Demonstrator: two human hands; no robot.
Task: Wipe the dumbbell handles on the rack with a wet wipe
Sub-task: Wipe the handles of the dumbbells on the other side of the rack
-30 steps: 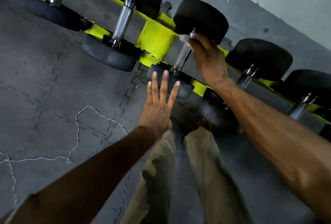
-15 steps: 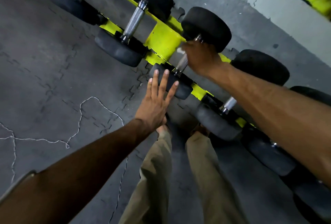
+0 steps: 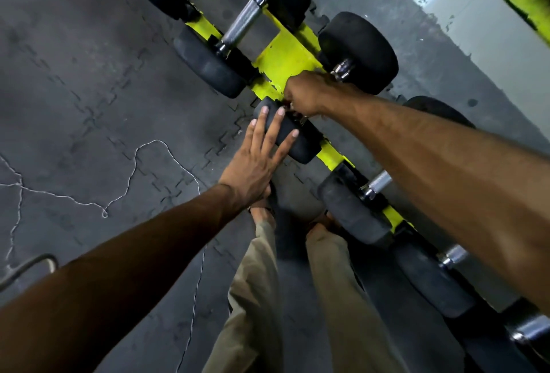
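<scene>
A black-headed dumbbell lies across the yellow rack (image 3: 282,59). Its far head (image 3: 360,51) is at the upper right and its near head (image 3: 300,146) is close to me. My right hand (image 3: 306,92) grips the low end of its steel handle (image 3: 342,70), and only the handle's top collar shows. The wet wipe is almost wholly hidden inside that fist. My left hand (image 3: 256,161) presses flat on the near head with straight, spread fingers.
More dumbbells sit on the rack, one to the left with a knurled handle (image 3: 241,25) and others to the right (image 3: 376,183). A thin white string (image 3: 134,170) lies on the grey rubber floor. My legs (image 3: 256,298) stand just below the rack.
My right hand has slid down the handle from the far head to the near head. The white wipe, seen before, is now covered. My left hand has stayed on the near head.
</scene>
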